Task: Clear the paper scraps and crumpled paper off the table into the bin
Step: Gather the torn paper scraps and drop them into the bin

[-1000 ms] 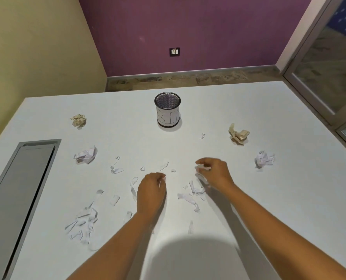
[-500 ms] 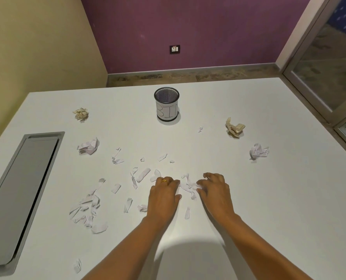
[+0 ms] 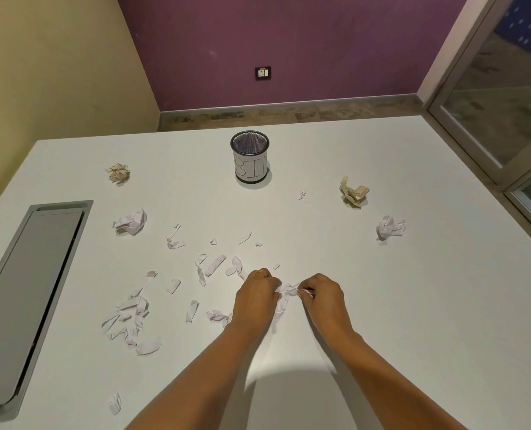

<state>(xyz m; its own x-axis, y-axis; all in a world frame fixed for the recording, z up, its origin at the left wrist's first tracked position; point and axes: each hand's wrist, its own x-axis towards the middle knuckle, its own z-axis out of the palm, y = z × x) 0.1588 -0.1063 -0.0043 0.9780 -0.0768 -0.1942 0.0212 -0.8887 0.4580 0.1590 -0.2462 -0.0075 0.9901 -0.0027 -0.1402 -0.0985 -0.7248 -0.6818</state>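
Note:
A mesh bin (image 3: 250, 156) with a paper label reading BIN stands upright at the table's far middle. Several white paper scraps (image 3: 133, 318) lie scattered left of my hands. My left hand (image 3: 256, 297) and my right hand (image 3: 322, 297) are side by side on the white table (image 3: 413, 305), fingers curled around a small bunch of white scraps (image 3: 289, 293) gathered between them. Crumpled white balls lie at the left (image 3: 130, 221) and right (image 3: 390, 227). Crumpled beige balls lie at the far left (image 3: 119, 172) and far right (image 3: 354, 192).
A grey recessed cable tray (image 3: 25, 299) runs along the table's left side. A glass door frame (image 3: 487, 119) stands close to the table's right edge. Beyond the far edge are bare floor and a purple wall.
Both hands have drawn back toward me and closed together, bunching the scraps that lay between them. The view has tilted down slightly.

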